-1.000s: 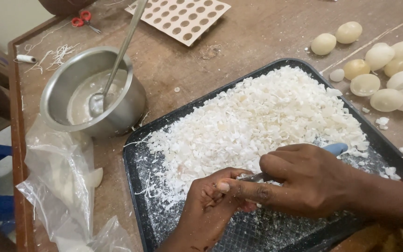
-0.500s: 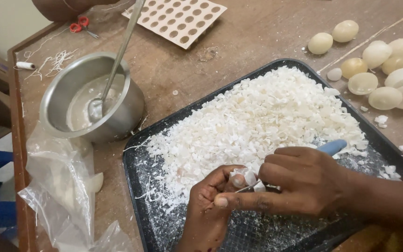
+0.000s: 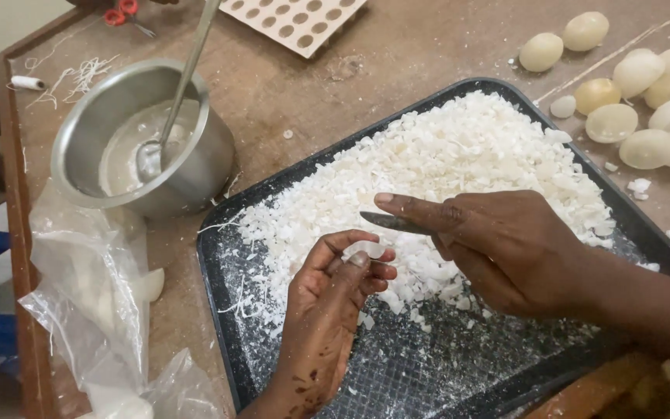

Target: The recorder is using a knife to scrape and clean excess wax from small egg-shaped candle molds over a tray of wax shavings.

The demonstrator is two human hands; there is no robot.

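Your left hand point(image 3: 333, 302) is nearest, hovering over the near, mostly bare part of the black tray point(image 3: 222, 310). Its fingers are curled loosely inward with the thumb arched over them; whether a small white piece sits inside the curl cannot be told. Just beside it, your right hand point(image 3: 505, 248) reaches in from the right, fingers closed around a small knife point(image 3: 393, 223), with the index finger stretched along the top of the blade. The blade points left, its tip just above the left hand's thumb and not touching it.

Under both hands lies the heap of white flakes point(image 3: 459, 163), filling the middle and far part of the tray, with loose crumbs thinning out toward you.

To your left, crumpled clear plastic bags point(image 3: 91, 310) lie on the wooden tabletop point(image 3: 397, 62). Beyond them stands a steel pot point(image 3: 195, 171) with a long spoon point(image 3: 172, 109) leaning in it over a whitish layer. At the far right, pale egg-shaped lumps point(image 3: 630, 109) are clustered beside the tray. At the far edge lies a light board with rows of round holes point(image 3: 296, 19).
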